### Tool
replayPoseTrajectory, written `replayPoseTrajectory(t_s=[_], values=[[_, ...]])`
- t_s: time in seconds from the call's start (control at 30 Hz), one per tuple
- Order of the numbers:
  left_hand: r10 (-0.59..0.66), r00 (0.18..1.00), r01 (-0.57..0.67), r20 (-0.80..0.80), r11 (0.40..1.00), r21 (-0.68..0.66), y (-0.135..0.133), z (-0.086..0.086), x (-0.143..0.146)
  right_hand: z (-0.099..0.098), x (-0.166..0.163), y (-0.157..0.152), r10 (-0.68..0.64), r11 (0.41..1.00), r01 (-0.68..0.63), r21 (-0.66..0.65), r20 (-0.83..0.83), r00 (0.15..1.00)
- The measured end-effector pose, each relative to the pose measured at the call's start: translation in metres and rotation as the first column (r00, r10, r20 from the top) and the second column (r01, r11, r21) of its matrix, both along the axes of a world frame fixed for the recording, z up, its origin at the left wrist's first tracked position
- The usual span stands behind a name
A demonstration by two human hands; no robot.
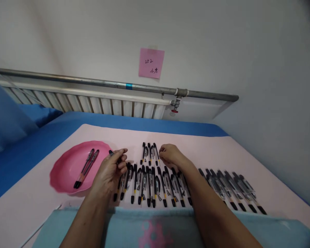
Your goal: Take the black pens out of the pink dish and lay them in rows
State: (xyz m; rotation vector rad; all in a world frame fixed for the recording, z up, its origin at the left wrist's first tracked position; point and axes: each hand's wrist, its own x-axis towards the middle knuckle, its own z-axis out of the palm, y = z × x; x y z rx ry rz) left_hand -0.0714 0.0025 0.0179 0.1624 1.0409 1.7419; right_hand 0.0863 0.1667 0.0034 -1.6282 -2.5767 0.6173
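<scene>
Centre of the frame: your left hand [109, 171] pinches a single black pen [111, 152] between thumb and fingers, its tip pointing toward the pink plate [62, 172] at centre left, where two pens [86, 168] already lie. Your right hand [170, 155], fingers curled together, touches the small group of pens [150, 153] just above the long row of pens [155, 184] on the pink mat [222, 151].

Bowl [64, 172] left of pen row [155, 182]
</scene>
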Motion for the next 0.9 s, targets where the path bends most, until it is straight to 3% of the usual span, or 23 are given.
replayPoseTrajectory(t_s=[0.4, 0.57, 0.63, 0.7, 0.77, 0.83, 0.9], values=[[-0.072, 0.997, 0.071, -0.04, 0.997, -0.03, -0.001, -0.001, 0.001, 0.002, 0.001, -0.001, 0.029, 0.999, -0.028, 0.028, -0.016, 0.999], [-0.09, 0.995, 0.088, -0.053, 0.996, -0.027, -0.001, 0.002, 0.006, 0.012, 0.003, -0.002, 0.011, 0.997, -0.004, 0.071, -0.102, 0.995], [-0.056, 0.997, 0.056, -0.051, 0.998, -0.012, 0.0, 0.002, 0.01, 0.023, -0.001, -0.012, 0.026, 0.998, -0.011, 0.068, -0.218, 0.976], [-0.014, 0.998, 0.014, -0.056, 1.0, 0.001, 0.003, 0.001, 0.016, 0.035, -0.01, -0.031, 0.085, 0.996, -0.087, 0.012, -0.403, 0.911], [-0.001, 0.999, 0.003, -0.049, 0.999, 0.046, 0.005, 0.0, 0.023, 0.046, -0.021, -0.054, 0.183, 0.963, -0.261, -0.064, -0.555, 0.812], [-0.016, 1.0, 0.019, -0.023, 0.991, 0.134, 0.008, -0.002, 0.03, 0.051, -0.031, -0.076, 0.261, 0.906, -0.411, -0.098, -0.635, 0.727], [-0.044, 0.999, 0.044, -0.004, 0.978, 0.204, 0.009, -0.005, 0.035, 0.05, -0.038, -0.089, 0.313, 0.885, -0.461, -0.064, -0.649, 0.693]])
